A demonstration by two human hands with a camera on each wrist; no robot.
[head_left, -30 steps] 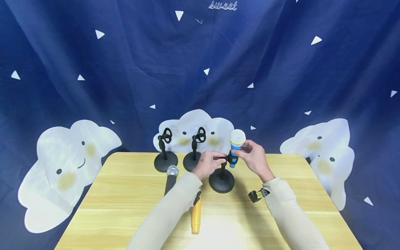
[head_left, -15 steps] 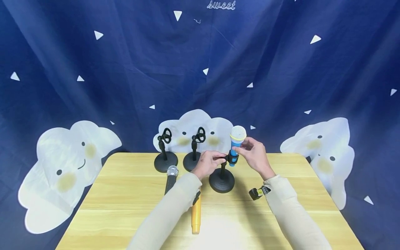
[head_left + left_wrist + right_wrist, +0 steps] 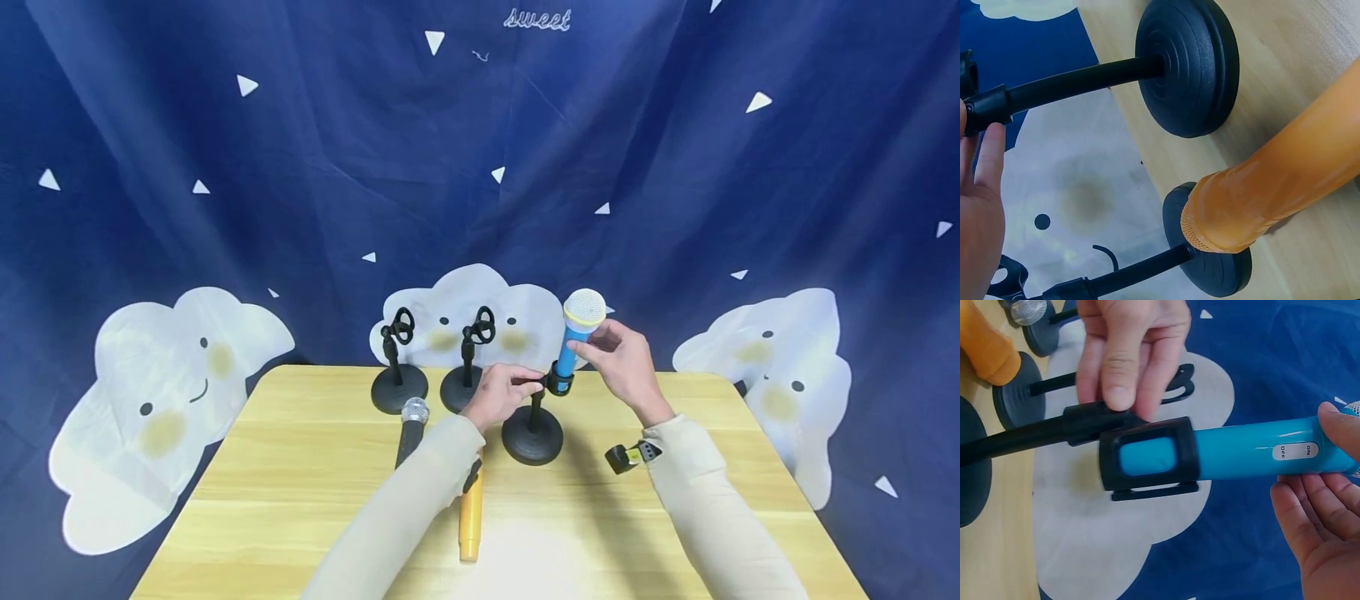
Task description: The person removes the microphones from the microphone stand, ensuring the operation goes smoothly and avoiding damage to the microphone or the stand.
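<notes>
My right hand (image 3: pixel 626 371) pinches a blue toy microphone (image 3: pixel 1235 450) with a white mesh head and a yellow ring, just below the head. The microphone's lower end sits inside the black clip (image 3: pixel 1107 464) of a small desk stand (image 3: pixel 532 437), and it leans slightly right. My left hand (image 3: pixel 498 396) pinches the stand's neck joint beside the clip, thumb on one side and fingers on the other, as the right wrist view shows. In that view an ON/OFF switch (image 3: pixel 1295 451) faces the camera.
Two more black stands with vacant clips, a left one (image 3: pixel 399 387) and a middle one (image 3: pixel 459 387), stand at the table's back edge. A black microphone (image 3: pixel 411 433) and an orange microphone (image 3: pixel 470 525), partly behind my left arm, lie on the wooden table (image 3: pixel 300 467).
My right hand has moved up and right with the blue microphone. Its lower tip, which stuck out below the clip, is now within it. The left hand has stayed on the stand.
</notes>
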